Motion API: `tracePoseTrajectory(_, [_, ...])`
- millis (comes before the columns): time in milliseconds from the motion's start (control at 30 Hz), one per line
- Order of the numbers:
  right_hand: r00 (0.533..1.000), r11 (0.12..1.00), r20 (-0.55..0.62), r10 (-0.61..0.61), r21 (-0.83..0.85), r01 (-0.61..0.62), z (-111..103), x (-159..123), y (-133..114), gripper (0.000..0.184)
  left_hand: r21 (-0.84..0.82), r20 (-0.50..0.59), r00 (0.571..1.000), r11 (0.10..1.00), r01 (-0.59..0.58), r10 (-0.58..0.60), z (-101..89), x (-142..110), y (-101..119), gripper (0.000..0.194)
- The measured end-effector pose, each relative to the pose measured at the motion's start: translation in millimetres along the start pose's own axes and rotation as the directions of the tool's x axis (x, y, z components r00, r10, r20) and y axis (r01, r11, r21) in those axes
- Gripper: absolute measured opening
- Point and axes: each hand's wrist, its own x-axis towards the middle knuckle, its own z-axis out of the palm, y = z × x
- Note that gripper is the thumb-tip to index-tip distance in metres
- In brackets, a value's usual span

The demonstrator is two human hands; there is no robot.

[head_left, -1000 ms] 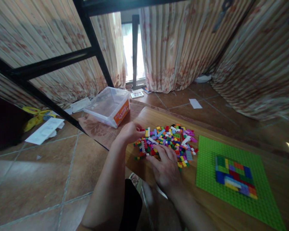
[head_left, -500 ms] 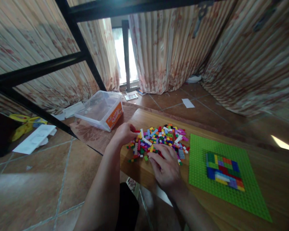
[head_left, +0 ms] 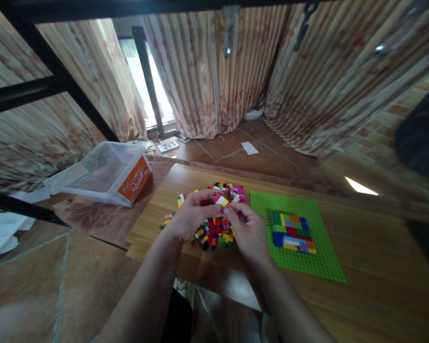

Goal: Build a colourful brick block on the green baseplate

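Above the heap of loose toy building bricks, my two hands meet. My left hand is closed on a small cluster of toy bricks, in which red, white and yellow show. From the other side my right hand pinches at the yellow end of that cluster; its fingertips partly cover what they grip. Right of the hands lies a green baseplate, with a flat rectangle of many-coloured bricks on it. Part of the heap is hidden under my hands.
A wooden table carries the bricks and baseplate. At its left, a clear plastic bin with an orange label stands on a brown cloth. Black metal bars cross the upper left. Curtains hang behind.
My hands have come together over the heap and now hold a small brick cluster between them; before, they were apart in the heap. The camera view has turned to the right.
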Motion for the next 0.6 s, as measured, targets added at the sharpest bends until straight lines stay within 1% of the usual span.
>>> tracePoseTrajectory(67, [0.999,0.998,-0.017,0.03,0.049,-0.029,-2.5,2.4,1.4,0.022,0.008,0.011,1.0,1.0,-0.016,0.016,5.5,1.5,-3.2,0.034])
tracePoseTrajectory(167, [0.999,0.993,-0.013,0.037,0.111,-0.035,-5.5,4.9,2.4,0.019,0.087,0.018,0.999,0.996,-0.038,0.036,6.6,2.7,-2.3,0.025])
tracePoseTrajectory(267, [0.999,0.989,-0.01,0.048,0.139,-0.046,-8.1,6.4,1.3,0.017,0.115,0.051,0.997,0.991,-0.064,0.059,5.1,3.3,-0.4,0.026])
tracePoseTrajectory(367, [0.997,0.983,-0.006,0.081,0.164,-0.079,-10.9,7.1,-1.6,0.016,0.113,0.08,0.996,0.992,-0.059,0.05,5.0,3.7,-0.9,0.028])
tracePoseTrajectory(467, [0.994,0.975,0.01,0.11,0.195,-0.11,-13.1,7.3,-4.7,0.016,0.105,0.078,0.997,0.994,-0.034,0.026,6.6,3.5,-2.2,0.028])
tracePoseTrajectory(600, [0.987,0.953,0.03,0.156,0.259,-0.158,-13.3,8.0,-6.6,0.016,0.003,0.087,0.996,1.0,0.01,-0.01,9.3,1.9,-1.8,0.03])
